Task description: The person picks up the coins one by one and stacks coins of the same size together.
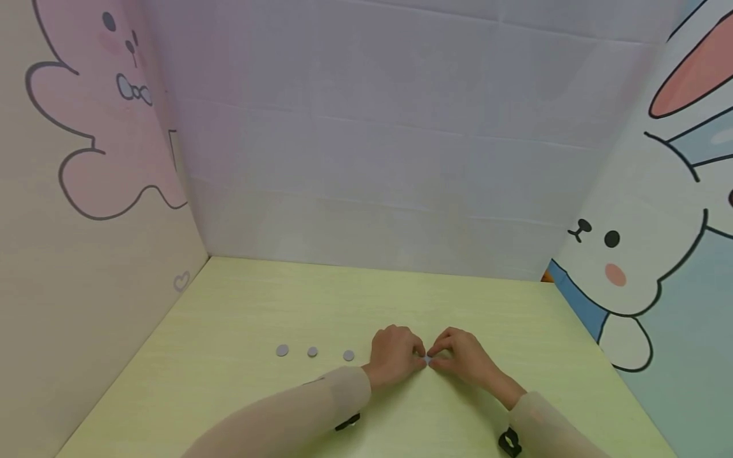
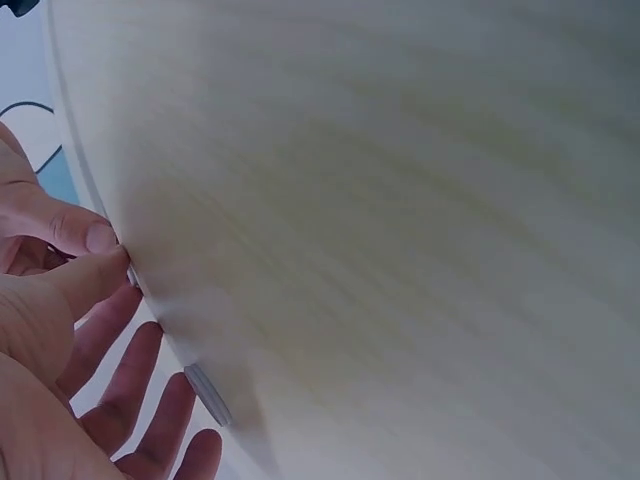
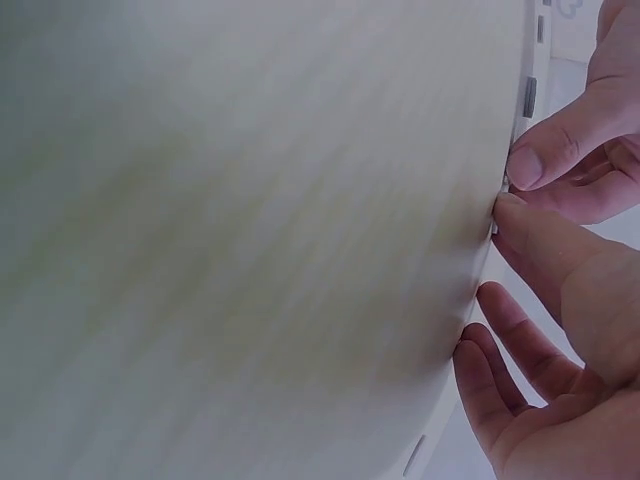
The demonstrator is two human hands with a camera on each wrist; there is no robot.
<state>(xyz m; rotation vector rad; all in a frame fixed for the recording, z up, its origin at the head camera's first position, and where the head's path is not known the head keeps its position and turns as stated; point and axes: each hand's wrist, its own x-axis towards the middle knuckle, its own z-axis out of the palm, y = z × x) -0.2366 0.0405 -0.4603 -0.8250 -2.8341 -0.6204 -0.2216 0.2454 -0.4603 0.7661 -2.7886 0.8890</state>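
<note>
My left hand (image 1: pixel 395 356) and right hand (image 1: pixel 465 359) meet fingertip to fingertip low over the table, right of its middle. Thumbs and forefingers of both pinch at a small grey coin (image 1: pixel 427 359), mostly hidden by the fingers. Left of the hands, a row of round grey coins lies flat: a near coin (image 1: pixel 349 355), a middle one (image 1: pixel 312 352) and a far-left one (image 1: pixel 282 350). Seen edge-on in the left wrist view, a low coin stack (image 2: pixel 207 395) lies beside the left hand's outer fingers. The remaining fingers of both hands are loosely bent near the tabletop.
The pale yellow table (image 1: pixel 252 305) meets a white back wall (image 1: pixel 366 159). On the left stands a wall with a pink cartoon figure (image 1: pixel 109 159), on the right one with a white rabbit (image 1: pixel 647 254). Black straps (image 1: pixel 509 442) show by the sleeves.
</note>
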